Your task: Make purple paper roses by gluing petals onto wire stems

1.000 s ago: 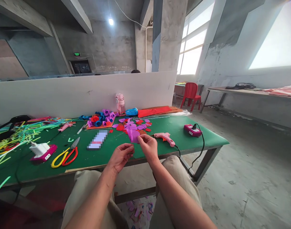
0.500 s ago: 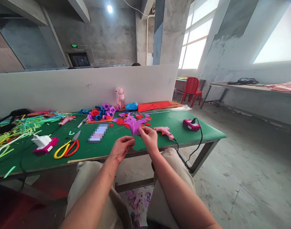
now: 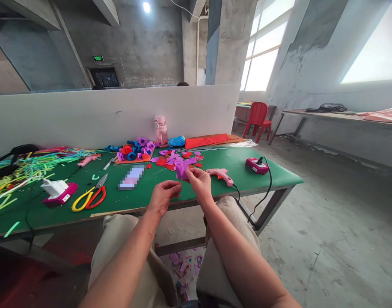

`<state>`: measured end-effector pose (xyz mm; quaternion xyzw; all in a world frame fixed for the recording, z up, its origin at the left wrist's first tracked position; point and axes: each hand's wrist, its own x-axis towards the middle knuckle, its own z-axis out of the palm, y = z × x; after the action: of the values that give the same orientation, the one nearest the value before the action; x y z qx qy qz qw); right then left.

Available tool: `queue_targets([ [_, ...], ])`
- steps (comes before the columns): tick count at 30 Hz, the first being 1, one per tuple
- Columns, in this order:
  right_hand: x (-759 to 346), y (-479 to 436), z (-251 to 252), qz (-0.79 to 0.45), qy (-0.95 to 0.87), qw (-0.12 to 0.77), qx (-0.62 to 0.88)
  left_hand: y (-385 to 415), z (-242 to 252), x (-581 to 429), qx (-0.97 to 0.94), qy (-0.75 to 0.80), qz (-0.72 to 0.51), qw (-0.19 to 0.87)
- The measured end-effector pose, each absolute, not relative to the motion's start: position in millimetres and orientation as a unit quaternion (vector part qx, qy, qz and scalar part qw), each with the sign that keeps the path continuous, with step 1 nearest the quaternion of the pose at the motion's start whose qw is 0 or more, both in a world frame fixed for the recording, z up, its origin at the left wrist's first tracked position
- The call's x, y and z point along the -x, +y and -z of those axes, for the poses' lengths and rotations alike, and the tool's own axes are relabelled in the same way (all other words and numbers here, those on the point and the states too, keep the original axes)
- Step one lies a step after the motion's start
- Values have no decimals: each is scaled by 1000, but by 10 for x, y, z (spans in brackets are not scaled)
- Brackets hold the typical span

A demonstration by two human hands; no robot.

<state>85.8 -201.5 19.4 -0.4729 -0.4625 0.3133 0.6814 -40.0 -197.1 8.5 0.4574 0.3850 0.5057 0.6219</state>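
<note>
while the right hand (image 3: 200, 184) pinches purple paper (image 3: 181, 169), left hand (image 3: 164, 196) pinched closed, its hold unclear, wall writing (image 3: 149, 80) illegible

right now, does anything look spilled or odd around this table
Yes: mostly purple scraps litter the grey floor, seen between the knees, looking like spilled offcuts. The metal scissors on the green table have mismatched handles, one yellow and one red. The thin purple sheet in the right hand shows no obvious damage.
</note>
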Motion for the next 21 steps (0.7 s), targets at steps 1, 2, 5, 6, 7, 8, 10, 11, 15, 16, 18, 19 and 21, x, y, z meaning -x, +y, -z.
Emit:
queue_targets([
  [1,-858,-2023,-200,-321,-461,683,467,-1970,-80,400,-460,384,-506,620],
  [2,-857,-2030,-206,-327,-459,686,461,-1970,-76,400,-462,384,-507,618],
  [5,-858,-2044,-220,-331,-455,691,454,-1970,-71,399,-468,382,-507,614],
  [6,-858,-2046,-223,-332,-455,691,453,-1971,-71,398,-470,382,-507,614],
  [7,-857,-2047,-225,-332,-454,691,453,-1972,-73,397,-470,382,-506,614],
  [8,-857,-2046,-226,-333,-455,691,453,-1974,-76,396,-470,382,-506,614],
  [10,-857,-2044,-224,-331,-456,690,454,-1978,-82,393,-469,384,-506,614],
  [11,-856,-2043,-223,-329,-458,689,455,-1980,-85,392,-469,384,-506,614],
  [15,-853,-2048,-220,-331,-466,688,447,-1982,-87,390,-470,383,-508,612],
  [16,-851,-2051,-221,-333,-467,688,443,-1982,-85,390,-470,382,-508,612],
  [18,-846,-2058,-229,-337,-465,690,440,-1980,-83,392,-472,380,-508,612],
  [19,-844,-2061,-234,-338,-462,692,440,-1979,-83,392,-474,381,-507,611],
  [21,-839,-2068,-246,-341,-457,693,441,-1981,-86,393,-477,381,-505,609],
])
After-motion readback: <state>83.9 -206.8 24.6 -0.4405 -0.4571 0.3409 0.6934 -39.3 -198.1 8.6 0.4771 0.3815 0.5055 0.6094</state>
